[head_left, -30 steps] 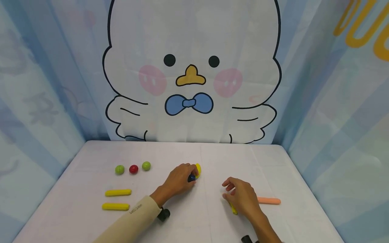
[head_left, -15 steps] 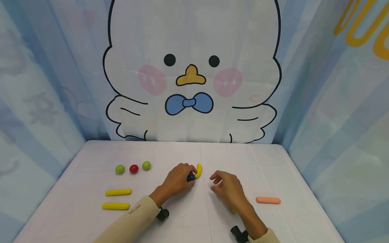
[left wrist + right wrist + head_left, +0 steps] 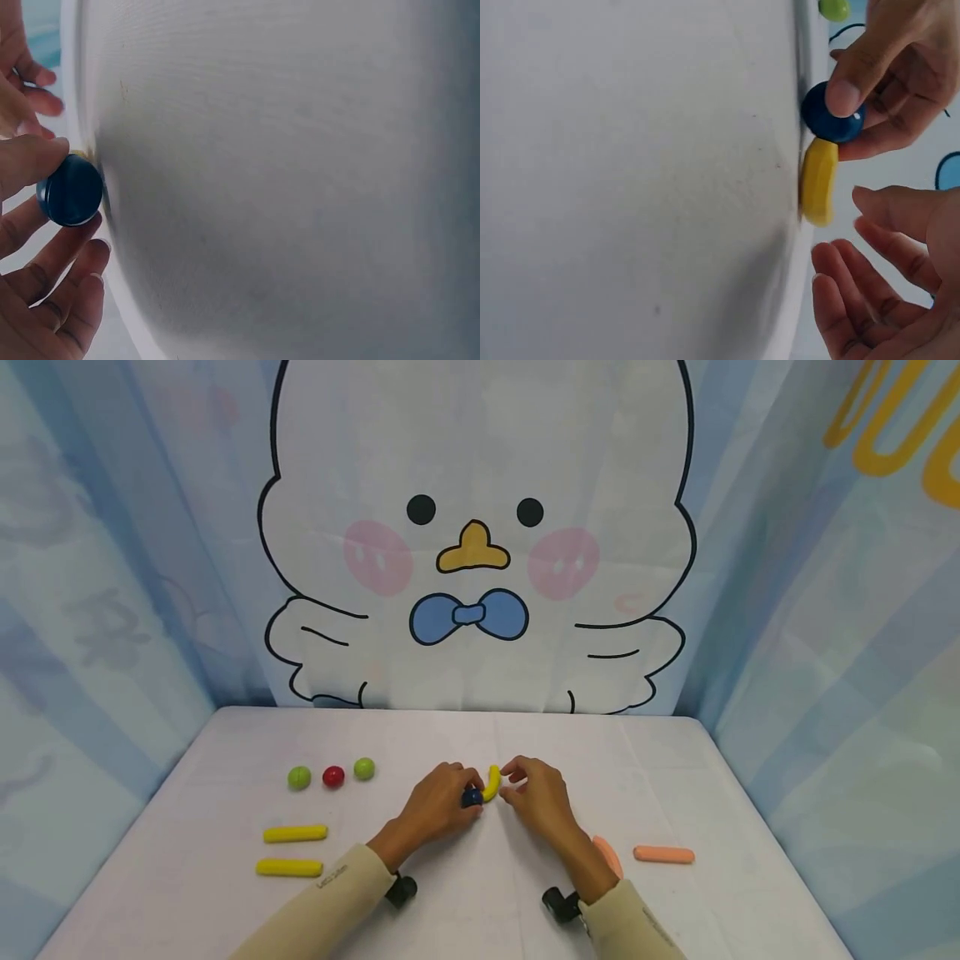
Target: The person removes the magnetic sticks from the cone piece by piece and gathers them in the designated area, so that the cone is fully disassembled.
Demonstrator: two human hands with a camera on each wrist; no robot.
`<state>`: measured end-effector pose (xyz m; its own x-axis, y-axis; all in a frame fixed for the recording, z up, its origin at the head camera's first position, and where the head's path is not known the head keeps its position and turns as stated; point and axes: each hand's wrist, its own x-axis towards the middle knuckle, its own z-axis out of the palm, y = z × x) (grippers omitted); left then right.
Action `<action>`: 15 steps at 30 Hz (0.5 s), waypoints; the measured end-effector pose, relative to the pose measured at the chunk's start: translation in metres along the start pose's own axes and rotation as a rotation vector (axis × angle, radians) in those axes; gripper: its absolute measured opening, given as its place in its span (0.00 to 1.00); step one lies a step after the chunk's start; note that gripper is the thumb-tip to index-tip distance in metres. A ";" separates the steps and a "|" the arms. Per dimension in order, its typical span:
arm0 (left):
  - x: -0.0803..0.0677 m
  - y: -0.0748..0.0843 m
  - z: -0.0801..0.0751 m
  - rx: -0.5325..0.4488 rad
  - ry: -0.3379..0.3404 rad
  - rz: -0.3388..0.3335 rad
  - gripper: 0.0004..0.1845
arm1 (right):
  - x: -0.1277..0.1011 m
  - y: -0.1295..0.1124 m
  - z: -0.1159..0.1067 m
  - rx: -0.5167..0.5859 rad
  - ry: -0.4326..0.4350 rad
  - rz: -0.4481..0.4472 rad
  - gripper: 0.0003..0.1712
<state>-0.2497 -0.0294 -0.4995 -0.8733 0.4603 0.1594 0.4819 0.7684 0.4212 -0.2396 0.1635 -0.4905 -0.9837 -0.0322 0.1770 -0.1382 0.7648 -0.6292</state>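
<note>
In the head view my left hand pinches a dark blue ball between thumb and fingers, low over the tabletop. The left wrist view shows the thumb on the rounded blue ball. Against the ball lies a short, curved yellow piece, banana-like, which appears to touch it in the right wrist view. My right hand is just right of the yellow piece. Its thumb and fingers are parted and loosely bent, and the right wrist view shows a gap between them and the yellow piece.
Two green balls, the nearer-left one and another, flank a red ball on the left. Below lie two yellow sticks. A straight orange stick and a curved orange piece, partly behind the right forearm, lie rightward.
My right hand has moved left and away from me, from beside the orange pieces to near the curved yellow piece. My left hand has stayed on the blue ball.
</note>
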 end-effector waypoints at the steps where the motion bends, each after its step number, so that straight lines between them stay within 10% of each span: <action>1: 0.000 0.000 0.000 -0.003 -0.004 -0.003 0.15 | 0.003 0.001 0.002 0.002 0.006 0.000 0.12; 15: -0.002 -0.002 0.000 -0.040 -0.012 0.004 0.15 | 0.024 -0.001 0.021 0.061 -0.003 0.076 0.08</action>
<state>-0.2488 -0.0317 -0.5001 -0.8704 0.4687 0.1506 0.4818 0.7485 0.4556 -0.2655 0.1490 -0.5015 -0.9920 0.0225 0.1242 -0.0695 0.7242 -0.6861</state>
